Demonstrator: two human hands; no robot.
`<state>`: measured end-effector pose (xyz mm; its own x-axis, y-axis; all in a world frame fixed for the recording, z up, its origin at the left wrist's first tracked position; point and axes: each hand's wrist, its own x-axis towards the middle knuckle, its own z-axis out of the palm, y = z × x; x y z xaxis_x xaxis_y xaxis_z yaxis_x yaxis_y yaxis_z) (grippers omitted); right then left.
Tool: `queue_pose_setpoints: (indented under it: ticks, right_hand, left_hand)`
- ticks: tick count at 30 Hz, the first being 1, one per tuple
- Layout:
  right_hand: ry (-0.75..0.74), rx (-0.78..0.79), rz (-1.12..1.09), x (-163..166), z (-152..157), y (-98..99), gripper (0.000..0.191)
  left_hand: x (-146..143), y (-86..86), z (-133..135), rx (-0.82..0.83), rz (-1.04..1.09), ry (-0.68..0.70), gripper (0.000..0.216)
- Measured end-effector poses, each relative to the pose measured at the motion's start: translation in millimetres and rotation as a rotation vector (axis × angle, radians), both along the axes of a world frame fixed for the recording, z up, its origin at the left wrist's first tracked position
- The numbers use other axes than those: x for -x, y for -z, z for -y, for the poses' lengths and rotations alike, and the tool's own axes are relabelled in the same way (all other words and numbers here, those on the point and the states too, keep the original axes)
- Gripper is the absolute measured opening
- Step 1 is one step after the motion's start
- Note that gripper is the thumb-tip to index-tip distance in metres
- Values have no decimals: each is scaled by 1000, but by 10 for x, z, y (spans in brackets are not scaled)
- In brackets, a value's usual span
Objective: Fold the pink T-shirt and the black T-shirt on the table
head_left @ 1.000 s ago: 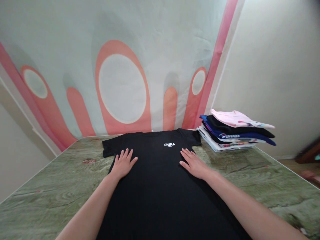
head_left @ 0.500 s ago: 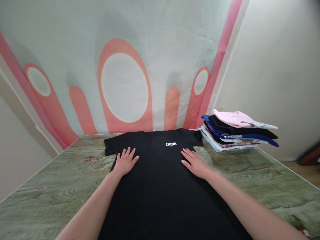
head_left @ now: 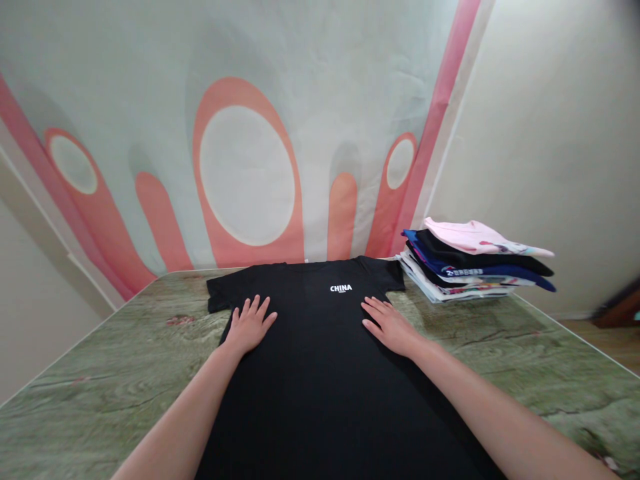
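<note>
**Left hand (head_left: 249,327) and right hand (head_left: 391,328) flat on the shirt (head_left: 310,393)**

Nearest me, the left forearm (head_left: 183,413) and right forearm (head_left: 495,407) reach in from the lower corners, with the black shirt spread between them and running off the bottom of my view. Under it lies the wood-patterned table (head_left: 110,373).

I have both palms down near the shirt's side edges, gripping nothing. The left fingers are straight and fanned, thumb out toward the shirt's middle. The right fingers are extended too, closer together and angled inward, thumb a little apart.

Left of the left fingers, a reddish mark (head_left: 180,321) shows on the table. Between the two sets of fingertips, nearer the right and slightly beyond them, I read a white "CHINA" print (head_left: 341,289). One sleeve (head_left: 220,295) lies out past the left fingers, the other (head_left: 393,275) straight beyond the right. The collar (head_left: 317,265) is farther still, by the table's far edge.

Beyond the right fingers and to their right sits a stack (head_left: 453,283) of folded clothes: pink on top, then black, then blue with white lettering. Past all the fingertips rises the backdrop (head_left: 320,87), printed with coral shapes and pale ovals.
</note>
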<state>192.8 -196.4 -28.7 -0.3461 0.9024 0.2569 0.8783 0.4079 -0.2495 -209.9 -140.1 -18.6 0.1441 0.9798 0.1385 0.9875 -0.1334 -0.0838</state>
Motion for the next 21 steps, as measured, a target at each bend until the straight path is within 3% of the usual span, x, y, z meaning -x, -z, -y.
queue_pose_setpoints:
  ticks: [12, 16, 21]
  right_hand:
    - [7, 7, 5, 15, 22, -49, 53]
    - [7, 1, 18, 26, 33, -70, 53]
    - [2, -2, 12, 30, 29, -73, 52]
  left_hand:
    - [22, 10, 6, 16, 40, 2, 60]
    - [9, -195, -122, 95, 191, -20, 61]
    - [-317, -538, -629, 16, 351, 27, 30]
